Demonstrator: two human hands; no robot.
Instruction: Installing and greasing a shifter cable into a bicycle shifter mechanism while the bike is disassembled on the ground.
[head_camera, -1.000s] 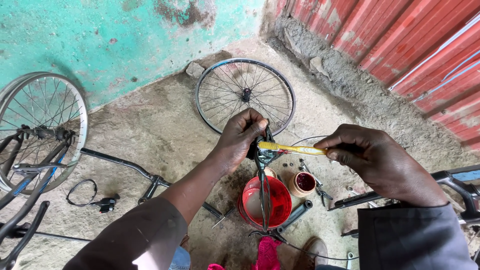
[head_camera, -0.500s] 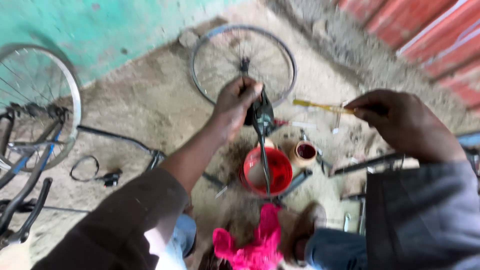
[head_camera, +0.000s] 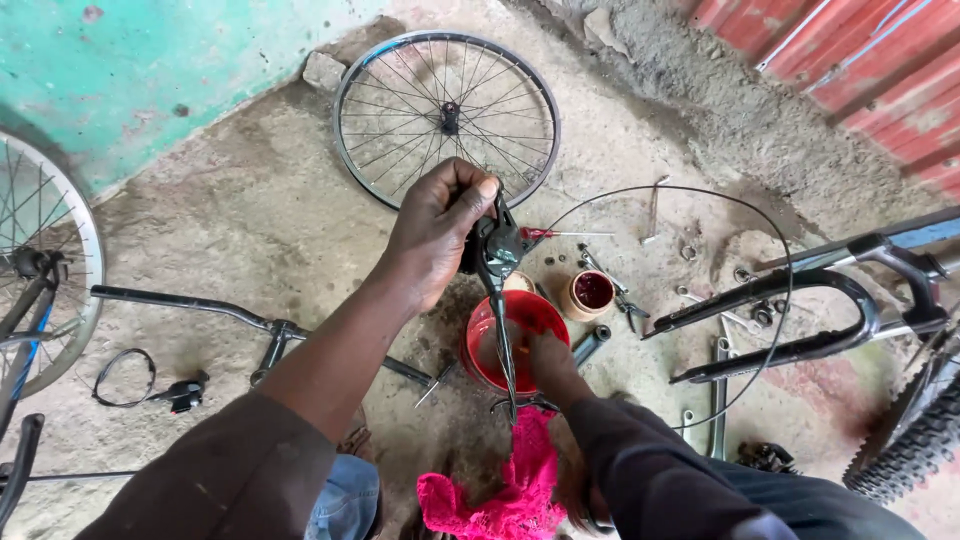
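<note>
- The left hand (head_camera: 435, 225) was closed around a black brake lever (head_camera: 497, 262), held up in the middle of the scene, above a red bowl (head_camera: 512, 340).
- The right hand (head_camera: 552, 365) reached down by the bowl; I could not tell if its fingers were closed.
- The lever looked stiff, light, perhaps oily and slippery; better to grip its thick body.
- A wheel (head_camera: 446, 118) lay far behind.

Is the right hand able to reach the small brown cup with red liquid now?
Probably yes: the right hand is low by the red bowl, and the small brown cup stands just beyond, nothing between.
</note>
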